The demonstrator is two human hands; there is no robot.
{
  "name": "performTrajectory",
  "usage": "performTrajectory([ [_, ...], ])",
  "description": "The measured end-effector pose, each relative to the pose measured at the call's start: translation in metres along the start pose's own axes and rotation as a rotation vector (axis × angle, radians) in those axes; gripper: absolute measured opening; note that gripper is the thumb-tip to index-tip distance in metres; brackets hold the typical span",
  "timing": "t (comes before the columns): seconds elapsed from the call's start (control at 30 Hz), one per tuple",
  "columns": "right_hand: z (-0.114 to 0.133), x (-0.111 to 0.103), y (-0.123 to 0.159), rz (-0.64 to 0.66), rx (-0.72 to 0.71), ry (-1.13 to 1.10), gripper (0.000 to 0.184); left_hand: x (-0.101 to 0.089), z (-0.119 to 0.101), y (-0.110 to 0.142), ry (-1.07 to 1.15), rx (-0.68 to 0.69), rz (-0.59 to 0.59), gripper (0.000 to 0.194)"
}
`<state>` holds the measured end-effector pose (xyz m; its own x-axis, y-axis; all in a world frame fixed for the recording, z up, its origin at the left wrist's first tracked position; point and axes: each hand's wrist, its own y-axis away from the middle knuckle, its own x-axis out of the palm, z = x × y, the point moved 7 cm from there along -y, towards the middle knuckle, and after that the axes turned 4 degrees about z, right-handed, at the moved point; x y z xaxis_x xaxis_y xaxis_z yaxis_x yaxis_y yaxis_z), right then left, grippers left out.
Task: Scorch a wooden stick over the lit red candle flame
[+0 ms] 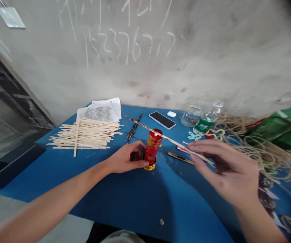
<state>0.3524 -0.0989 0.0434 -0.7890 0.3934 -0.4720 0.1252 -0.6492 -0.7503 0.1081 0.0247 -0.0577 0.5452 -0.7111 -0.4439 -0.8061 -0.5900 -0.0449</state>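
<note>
My left hand (130,157) is wrapped around the lower part of a red candle (152,148) with a gold base, which stands upright on the blue table. Pinched between the thumb and fingers of my right hand (223,168) is a thin wooden strip (170,140). The strip slants to the upper left, crossing the candle's top in this view, and dark scorch-like marks show along its far half. A bright spot shows at the candle's top; whether it is a flame I cannot tell. Beneath the strip lies a utility knife (180,158), near a small red item (183,149).
A pile of pale wooden strips (89,135) lies left by some papers (102,109). Several dark-marked sticks (134,128) are behind the candle. A phone (162,120), white earbud case (171,114), glass jar (191,116), water bottle (206,123) and coiled cord (264,148) stretch rightward.
</note>
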Motion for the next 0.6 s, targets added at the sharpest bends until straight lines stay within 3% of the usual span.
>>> performTrajectory([
  [0.6,-0.0026,0.0024,-0.001,0.031,0.012,0.006,0.035,-0.0013,-0.0007,0.0005,-0.014,0.004,-0.004,0.051],
])
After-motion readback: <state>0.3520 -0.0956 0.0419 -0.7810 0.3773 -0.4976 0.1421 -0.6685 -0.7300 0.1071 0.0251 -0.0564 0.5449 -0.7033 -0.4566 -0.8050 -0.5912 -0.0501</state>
